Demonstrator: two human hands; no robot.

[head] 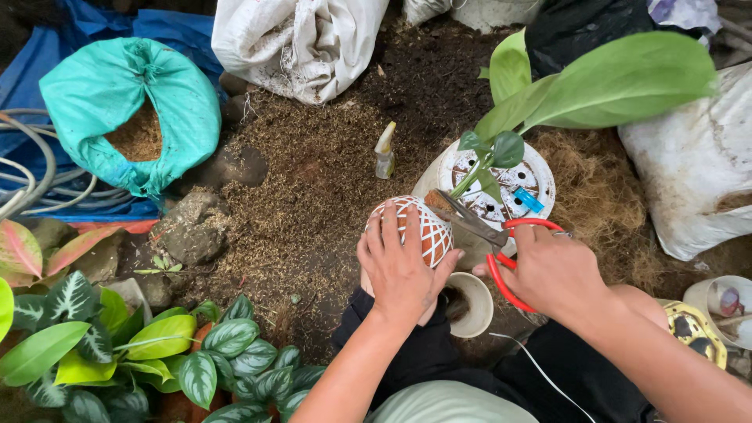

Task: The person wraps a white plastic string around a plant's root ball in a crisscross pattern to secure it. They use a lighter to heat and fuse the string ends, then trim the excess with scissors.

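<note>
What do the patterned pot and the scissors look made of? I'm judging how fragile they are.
The patterned pot under the left hand looks like ceramic or hard plastic: a smooth rounded shell, white lattice over red-brown; the look cannot settle which. The scissors in the right hand have dull, rust-tinged metal blades and glossy red handles, probably plastic or plastic-coated.

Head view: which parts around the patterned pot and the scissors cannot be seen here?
- Patterned pot: the near side is covered by the left hand.
- Scissors: the lower handle loop is hidden under the right hand; the blade tips are too small to tell what they touch.
- White cup: its left rim is behind the left hand.
- Green sack: the contents are too blurred to identify.
</note>
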